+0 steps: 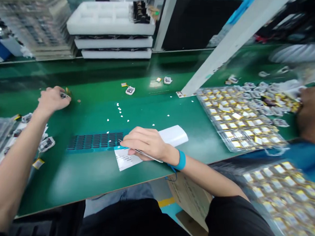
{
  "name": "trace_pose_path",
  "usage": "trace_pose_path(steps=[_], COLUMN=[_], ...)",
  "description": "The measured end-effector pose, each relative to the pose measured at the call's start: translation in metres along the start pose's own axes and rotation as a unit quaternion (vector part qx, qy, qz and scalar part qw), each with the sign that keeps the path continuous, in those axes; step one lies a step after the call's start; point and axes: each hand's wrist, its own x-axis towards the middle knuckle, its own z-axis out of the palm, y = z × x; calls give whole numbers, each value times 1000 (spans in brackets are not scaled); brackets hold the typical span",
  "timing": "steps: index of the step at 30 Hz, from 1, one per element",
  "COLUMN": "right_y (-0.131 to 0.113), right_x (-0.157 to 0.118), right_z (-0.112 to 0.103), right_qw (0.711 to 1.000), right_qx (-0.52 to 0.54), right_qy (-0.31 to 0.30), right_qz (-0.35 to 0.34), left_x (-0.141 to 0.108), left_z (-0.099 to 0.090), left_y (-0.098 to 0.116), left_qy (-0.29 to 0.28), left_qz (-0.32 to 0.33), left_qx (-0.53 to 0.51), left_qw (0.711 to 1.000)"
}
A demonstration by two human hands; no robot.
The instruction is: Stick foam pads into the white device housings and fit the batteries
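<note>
1. Right, the left hand (54, 99) is over at the far left of the green table (73, 180), fingers curled round a small case (63, 95); a blur of yellow shows just beside it, possibly a battery, though the view is too poor to be sure.

2. Meanwhile the right hand (146, 143) has a narrow pinch on a pair of tweezers (148, 155), their tips at the right end of a sheet of dark pads (93, 142). Whether those tips are closed on a pad, I cannot tell.

3. On handling, the case looks light and stiff, perhaps smooth enough to slip; the outer rim is the place to hold, with fingertips off the exposed insides.

4. And the tweezers, slim and probably springy, want a light squeeze midway along; too much force could bend the points.

5. Now that sheet: it lies in front of the person, thin and likely bendy, its pads perhaps tacky. An edge suits the fingers, a pad's rim suits the tips.

6. Just beside it, under the right hand, sits printed paper (126, 161), flimsy and easily creased, best taken by a corner.
</note>
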Motion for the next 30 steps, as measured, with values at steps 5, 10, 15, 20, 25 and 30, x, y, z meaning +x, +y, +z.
trace_pose_path(steps=[5, 10, 15, 20, 25, 30], right_y=[11, 18, 20, 19, 16, -1], right_x=[-4, -14, -15, -9, -12, 7], right_z=[1, 6, 9, 4, 6, 2], right_qw=[1000, 998, 994, 996, 988, 973], right_qx=[-4, -17, -33, -23, -19, 17], right_qy=[6, -59, -101, 0, 42, -37], right_qz=[21, 25, 37, 91, 147, 227], left_x=[47, 94, 105, 71, -28, -112], left_z=[71, 159, 173, 147, 126, 131], left_y=[7, 20, 31, 40, 73, 108], left_qy=[58, -61, -73, -19, 51, 8], left_qz=[1, -7, -27, -54, -50, -117], left_qx=[111, 131, 126, 87, -89, -255], left_qw=[992, 990, 989, 995, 993, 960])
